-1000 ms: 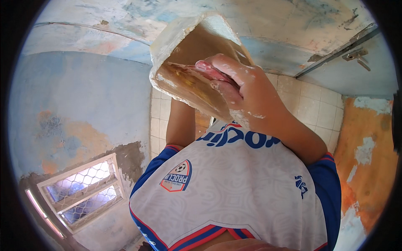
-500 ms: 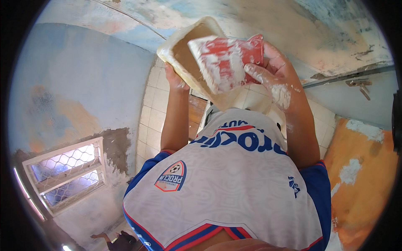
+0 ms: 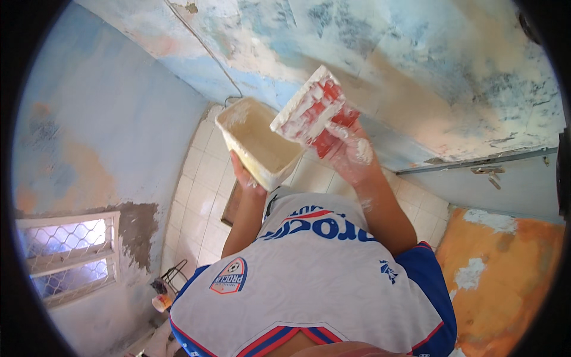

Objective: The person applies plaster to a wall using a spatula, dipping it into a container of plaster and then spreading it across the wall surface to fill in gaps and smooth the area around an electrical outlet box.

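Note:
My left hand point(image 3: 247, 175) grips a pale rectangular plastic tub point(image 3: 281, 168) by its near left side, fingers under the wall. The tub is tilted with its mouth up, and pale compound smears its rim and inside. In my right hand point(image 3: 355, 156) is a red, wide-bladed putty knife point(image 3: 322, 110), held at its near end with the thumb on top. White paste streaks its face and lies thick along the far edge. The blade is just beyond the tub's right side, in front of the wall. White paste also coats my right thumb and wrist.
A patchy blue and white wall point(image 3: 386, 71) rises ahead, with a thin cable point(image 3: 199, 37) on it. At left is a meshed window point(image 3: 71, 256). Pale tiles point(image 3: 193, 199) cover the floor. An orange, patched surface point(image 3: 511, 273) and a metal handle point(image 3: 491, 176) are at right.
The putty knife has moved from over the tub to beyond its right side, its blade turning toward the wall. The tub is lower in view, and my head view has shifted.

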Demonstrator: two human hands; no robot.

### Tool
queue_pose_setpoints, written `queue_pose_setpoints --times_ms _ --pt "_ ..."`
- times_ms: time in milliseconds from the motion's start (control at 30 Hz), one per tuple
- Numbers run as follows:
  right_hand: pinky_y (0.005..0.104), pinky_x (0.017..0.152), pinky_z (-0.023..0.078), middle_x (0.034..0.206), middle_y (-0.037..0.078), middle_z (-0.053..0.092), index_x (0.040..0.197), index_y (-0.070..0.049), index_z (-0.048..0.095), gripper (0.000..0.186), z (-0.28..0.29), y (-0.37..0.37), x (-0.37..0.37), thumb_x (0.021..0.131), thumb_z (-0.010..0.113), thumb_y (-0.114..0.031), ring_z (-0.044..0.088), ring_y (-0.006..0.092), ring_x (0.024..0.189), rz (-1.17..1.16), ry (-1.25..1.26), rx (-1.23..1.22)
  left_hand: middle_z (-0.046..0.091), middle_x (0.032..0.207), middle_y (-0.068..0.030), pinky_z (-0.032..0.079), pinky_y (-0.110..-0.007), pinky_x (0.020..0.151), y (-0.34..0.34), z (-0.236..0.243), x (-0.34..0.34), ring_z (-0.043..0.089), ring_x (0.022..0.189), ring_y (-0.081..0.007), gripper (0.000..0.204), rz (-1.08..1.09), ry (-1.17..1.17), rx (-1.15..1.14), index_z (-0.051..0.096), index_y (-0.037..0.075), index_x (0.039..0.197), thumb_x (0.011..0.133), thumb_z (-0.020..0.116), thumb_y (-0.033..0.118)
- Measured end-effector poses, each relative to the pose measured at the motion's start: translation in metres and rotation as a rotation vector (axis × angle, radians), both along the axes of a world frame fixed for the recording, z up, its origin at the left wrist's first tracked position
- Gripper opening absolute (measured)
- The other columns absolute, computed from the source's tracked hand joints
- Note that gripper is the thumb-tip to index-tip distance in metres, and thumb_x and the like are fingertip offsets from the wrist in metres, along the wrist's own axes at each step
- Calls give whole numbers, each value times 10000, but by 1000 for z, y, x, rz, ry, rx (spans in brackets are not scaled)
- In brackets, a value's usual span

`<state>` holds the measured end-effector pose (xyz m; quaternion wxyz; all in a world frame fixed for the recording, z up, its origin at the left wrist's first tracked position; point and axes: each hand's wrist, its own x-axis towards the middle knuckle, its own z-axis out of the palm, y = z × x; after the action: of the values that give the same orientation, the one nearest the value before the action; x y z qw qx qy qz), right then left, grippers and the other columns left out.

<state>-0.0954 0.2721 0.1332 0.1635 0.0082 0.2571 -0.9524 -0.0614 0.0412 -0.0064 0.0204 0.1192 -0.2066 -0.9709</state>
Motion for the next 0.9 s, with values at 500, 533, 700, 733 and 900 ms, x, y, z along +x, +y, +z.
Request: queue_pose_setpoints --times_ms 500,533,700,733,900 --pt "484 1110 439 1388 120 560 1424 -63 436 453 -38 -124 -81 980 524 -48 548 271 1292 -201 -76 -123 422 1530 -96 413 -490 1107 -187 -28 -31 469 1356 -323 677 -45 -41 -34 303 154 1548 1027 314 586" --pt "484 1110 439 1390 124 558 1425 -60 435 454 -38 -127 -82 981 527 -52 546 275 1294 -228 -76 -127 422 1530 -95 415 -490 1106 -196 -24 -34 470 1355 -322 676 -53 -40 -41 303 154 1549 1027 309 585" --pt "478 1086 465 1378 137 563 1419 -52 437 454 -60 -127 -88 982 553 -84 559 287 1278 -395 -61 63 422 1532 -78 435 -492 1089 -222 -20 -53 468 1359 -315 695 -75 5 -22 308 177 1549 1013 290 620" --pt "473 1071 481 1370 137 569 1410 -53 445 445 -66 -126 -90 982 559 -91 571 288 1264 -421 -74 116 469 1490 -80 460 -483 1058 -220 -5 -60 505 1315 -308 662 -72 -2 -13 379 171 1515 1017 332 606" --pt "434 951 559 1281 103 610 1367 -72 473 389 -58 -136 -100 989 562 -96 637 253 1160 -421 -70 171 515 1441 -73 488 -466 1016 -230 -12 -87 535 1274 -291 669 -92 42 -5 412 152 1485 1004 368 615"
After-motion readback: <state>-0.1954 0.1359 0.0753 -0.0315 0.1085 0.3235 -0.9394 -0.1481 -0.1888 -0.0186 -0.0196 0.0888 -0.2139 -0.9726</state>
